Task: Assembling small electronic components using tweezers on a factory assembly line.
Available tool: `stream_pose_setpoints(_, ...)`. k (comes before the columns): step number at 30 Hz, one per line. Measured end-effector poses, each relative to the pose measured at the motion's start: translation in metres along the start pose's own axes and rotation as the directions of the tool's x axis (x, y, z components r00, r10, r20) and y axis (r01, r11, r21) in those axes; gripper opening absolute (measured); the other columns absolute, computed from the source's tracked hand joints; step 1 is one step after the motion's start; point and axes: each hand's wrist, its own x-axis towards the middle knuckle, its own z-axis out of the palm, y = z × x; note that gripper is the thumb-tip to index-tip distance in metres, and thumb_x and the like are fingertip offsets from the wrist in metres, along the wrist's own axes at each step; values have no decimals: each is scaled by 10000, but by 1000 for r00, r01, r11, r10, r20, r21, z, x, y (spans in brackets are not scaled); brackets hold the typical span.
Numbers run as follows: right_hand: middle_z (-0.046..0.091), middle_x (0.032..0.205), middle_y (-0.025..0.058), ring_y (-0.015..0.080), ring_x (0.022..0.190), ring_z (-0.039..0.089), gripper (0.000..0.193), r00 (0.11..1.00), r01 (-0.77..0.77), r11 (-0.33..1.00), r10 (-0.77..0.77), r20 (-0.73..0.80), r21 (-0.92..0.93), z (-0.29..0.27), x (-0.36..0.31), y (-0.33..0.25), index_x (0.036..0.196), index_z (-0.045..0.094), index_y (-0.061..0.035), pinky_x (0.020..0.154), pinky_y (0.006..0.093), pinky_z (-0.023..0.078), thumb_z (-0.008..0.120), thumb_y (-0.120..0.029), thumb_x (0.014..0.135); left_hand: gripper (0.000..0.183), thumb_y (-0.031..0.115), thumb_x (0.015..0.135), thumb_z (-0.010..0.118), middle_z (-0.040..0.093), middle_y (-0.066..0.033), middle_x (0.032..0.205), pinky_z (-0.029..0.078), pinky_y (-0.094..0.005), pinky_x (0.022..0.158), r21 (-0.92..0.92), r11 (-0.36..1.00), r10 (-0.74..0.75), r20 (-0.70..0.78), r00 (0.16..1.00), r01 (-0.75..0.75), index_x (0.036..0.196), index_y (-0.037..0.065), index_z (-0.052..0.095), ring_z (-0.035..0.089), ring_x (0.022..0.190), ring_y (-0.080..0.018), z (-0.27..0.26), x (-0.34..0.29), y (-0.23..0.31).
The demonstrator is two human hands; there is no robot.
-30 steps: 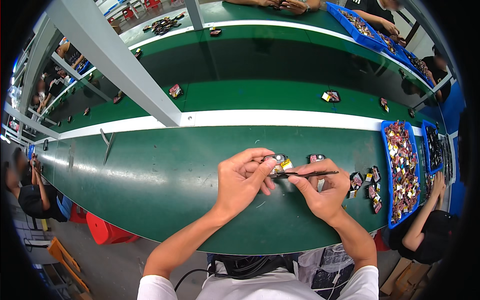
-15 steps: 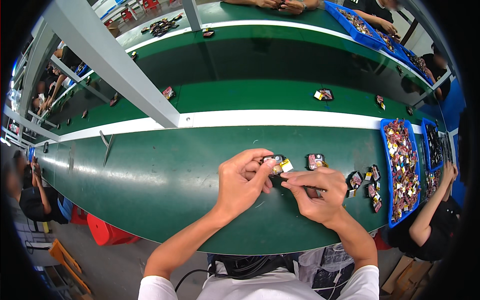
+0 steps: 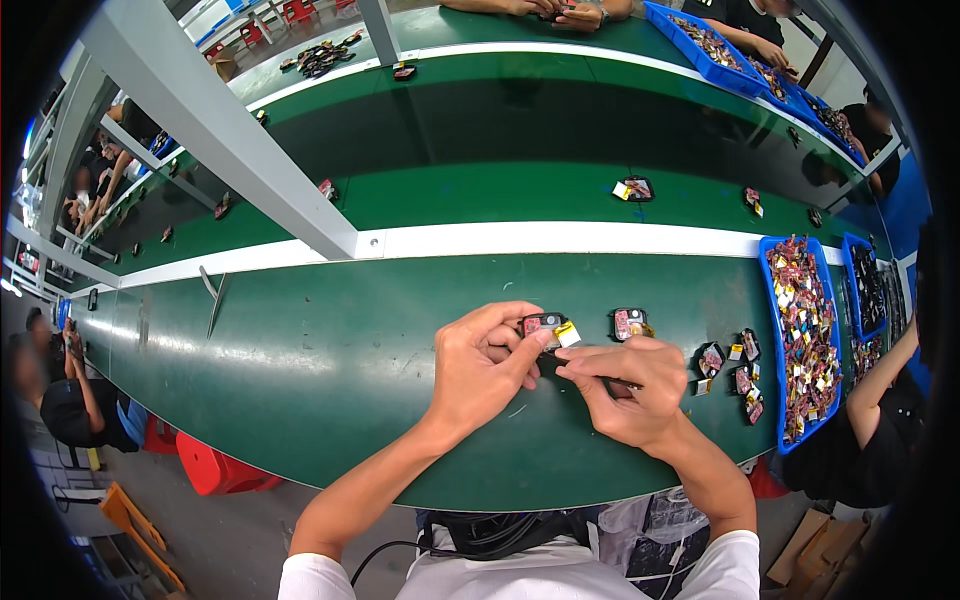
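Note:
Over the green table, my left hand [image 3: 487, 365] pinches a small black-cased electronic module [image 3: 545, 323] with a reddish circuit board. A yellow-and-white tab [image 3: 566, 334] sticks out from the module's right side. My right hand [image 3: 637, 388] is closed around a thin dark pen-like tool [image 3: 627, 383]. The tool's front end meets the module's lower edge by my left fingertips; exact contact is hidden. Just beyond my right hand lies another similar module [image 3: 629, 323]. Several more modules [image 3: 742, 378] rest loosely to the right of it.
A blue tray [image 3: 777, 345] heaped with reddish parts stands at the right, beside a second blue tray [image 3: 864, 310] of black parts. Behind a white rail [image 3: 560, 237], a green belt [image 3: 480, 190] carries spaced modules. A grey post [image 3: 225, 130] slants across the left. Co-workers sit around.
Modules on the belt behind the rail have shifted left. My hands have barely moved, still holding the module and tool. The co-worker's arm at the right has moved outward.

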Motion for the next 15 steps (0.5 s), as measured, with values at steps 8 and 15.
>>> stream_pose_setpoints(8, 774, 834, 45, 113, 602, 701, 231, 1000, 13, 1000, -13, 5, 12, 4, -4, 3, 836, 745, -69, 463, 228, 396, 779, 66, 652, 172, -22, 899, 689, 696, -80, 693, 534, -240, 472, -14, 999, -53, -4, 999, 53, 1054, -92, 661, 641, 550, -90, 0, 0, -3)
stream_pose_setpoints(15, 776, 878, 70, 83, 454, 559, 206, 994, -42, 999, 42, -99, 1, -1, 2, 11, 861, 723, -54, 429, 222, 359, 806, 48, 702, 130, -38, 871, 676, 673, -70, 760, 506, -267, 452, 109, 992, -62, 4, 998, 61, 994, -80, 666, 641, 528, -116, -3, 47, 3)
